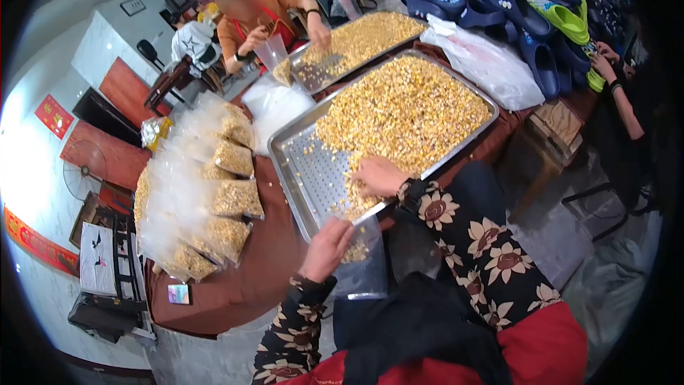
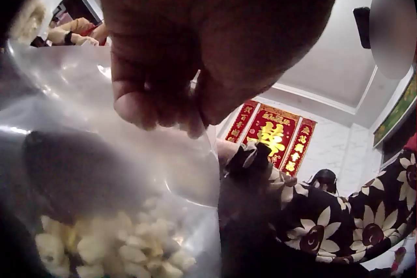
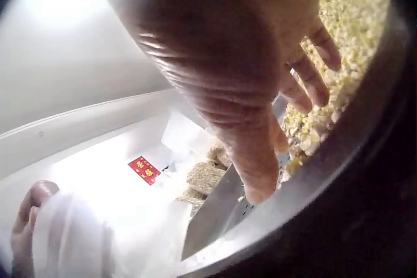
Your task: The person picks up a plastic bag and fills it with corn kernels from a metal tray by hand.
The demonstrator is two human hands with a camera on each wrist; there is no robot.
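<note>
My left hand (image 1: 327, 249) pinches the rim of a clear plastic bag (image 1: 362, 271) at the tray's near corner. Some pale yellow pieces that look like corn kernels (image 2: 127, 245) lie in the bottom of this bag. My right hand (image 1: 381, 175) rests in the loose kernels (image 1: 413, 110) near the front rim of a perforated metal tray (image 1: 299, 171). Its fingers (image 3: 311, 84) are spread and loosely extended in the right wrist view, with the thumb (image 3: 256, 177) close to the tray's rim. Kernels heap over the tray's far and right part.
Several filled bags (image 1: 234, 199) stand on the brown-covered table (image 1: 278, 271) at left. Behind lies a second tray (image 1: 370, 39), where another person (image 1: 260, 11) works with a plastic cup (image 1: 271, 53). Dark clogs (image 1: 499, 14) pile at back right beside a white plastic bag (image 1: 484, 64).
</note>
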